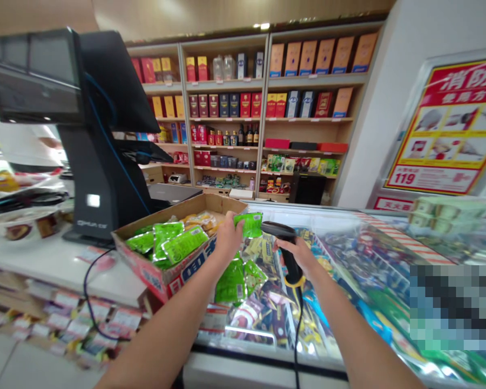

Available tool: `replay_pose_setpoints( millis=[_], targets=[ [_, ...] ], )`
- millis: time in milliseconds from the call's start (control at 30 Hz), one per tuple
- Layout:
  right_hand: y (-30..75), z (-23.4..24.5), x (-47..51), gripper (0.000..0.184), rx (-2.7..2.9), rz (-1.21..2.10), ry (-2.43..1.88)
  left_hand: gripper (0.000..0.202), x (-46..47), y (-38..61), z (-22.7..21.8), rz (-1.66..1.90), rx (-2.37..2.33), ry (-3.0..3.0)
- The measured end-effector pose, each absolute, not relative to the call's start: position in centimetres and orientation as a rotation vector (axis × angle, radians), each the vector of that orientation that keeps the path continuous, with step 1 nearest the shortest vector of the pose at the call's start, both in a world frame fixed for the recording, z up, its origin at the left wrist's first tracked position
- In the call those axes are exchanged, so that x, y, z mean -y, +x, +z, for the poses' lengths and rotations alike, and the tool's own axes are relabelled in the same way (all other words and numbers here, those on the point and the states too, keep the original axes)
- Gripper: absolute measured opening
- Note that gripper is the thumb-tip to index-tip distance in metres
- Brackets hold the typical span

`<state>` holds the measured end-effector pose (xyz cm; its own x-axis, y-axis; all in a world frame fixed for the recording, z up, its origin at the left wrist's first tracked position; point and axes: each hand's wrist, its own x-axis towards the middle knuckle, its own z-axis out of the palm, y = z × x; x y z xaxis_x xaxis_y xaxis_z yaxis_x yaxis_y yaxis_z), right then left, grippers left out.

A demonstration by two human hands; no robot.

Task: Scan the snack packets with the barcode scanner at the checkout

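A left hand (229,237) closes on a green snack packet (251,224) at its near end, the packet's long axis lying roughly level, just beside the nose of a black handheld barcode scanner (281,243) gripped in the right hand (297,254). More green packets (184,244) fill a cardboard box (162,275) at the checkout desk (52,265).

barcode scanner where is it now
In the head view, the black barcode scanner is right of centre, held in the right hand above the glass-topped freezer, just right of the green snack packet in the left hand.
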<state>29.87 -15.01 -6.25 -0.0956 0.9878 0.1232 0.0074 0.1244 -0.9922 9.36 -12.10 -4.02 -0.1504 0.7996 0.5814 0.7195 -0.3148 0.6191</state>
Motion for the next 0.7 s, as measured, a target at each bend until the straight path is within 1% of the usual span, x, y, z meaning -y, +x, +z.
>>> replay_pose_setpoints(
  millis=[200,267,333,400,433,467,533,567,633,667,700],
  targets=[
    [25.7,-2.9,15.5,0.030,1.464,1.193,-0.986,0.029,15.0,4.0,2.0,1.551,-2.106,1.864],
    [23.8,-1.6,15.7,0.031,1.505,1.223,-0.934,0.038,15.7,1.7,2.8,1.516,-2.249,1.764],
    [22.0,-0.7,15.8,0.032,1.525,1.249,-0.885,0.052,16.1,-0.4,3.1,1.502,-2.376,1.703],
    [20.7,-0.2,15.8,0.032,1.550,1.265,-0.865,0.064,16.5,-1.6,3.0,1.575,-2.465,1.722],
    [20.3,-0.2,15.9,0.031,1.563,1.266,-0.863,0.066,16.7,-1.9,2.9,1.636,-2.466,1.776],
    [20.0,-0.2,16.0,0.031,1.572,1.263,-0.860,0.064,16.9,-1.9,2.7,1.691,-2.423,1.860],
    [20.0,-0.5,16.1,0.029,1.578,1.251,-0.865,0.052,17.2,-1.1,2.2,1.700,-2.223,2.074],
    [20.2,-0.7,16.1,0.029,1.574,1.240,-0.876,0.042,17.4,-0.5,1.7,1.629,-2.112,2.168],
    [21.1,-1.2,16.0,0.028,1.553,1.217,-0.908,0.023,17.6,1.3,-0.1,1.371,-1.952,2.280],
    [21.7,-1.5,15.9,0.028,1.539,1.203,-0.927,0.017,17.7,2.2,-1.4,1.228,-1.891,2.304],
    [22.3,-1.9,15.7,0.028,1.529,1.190,-0.948,0.016,17.8,3.2,-3.0,1.107,-1.827,2.316]
  ],
)
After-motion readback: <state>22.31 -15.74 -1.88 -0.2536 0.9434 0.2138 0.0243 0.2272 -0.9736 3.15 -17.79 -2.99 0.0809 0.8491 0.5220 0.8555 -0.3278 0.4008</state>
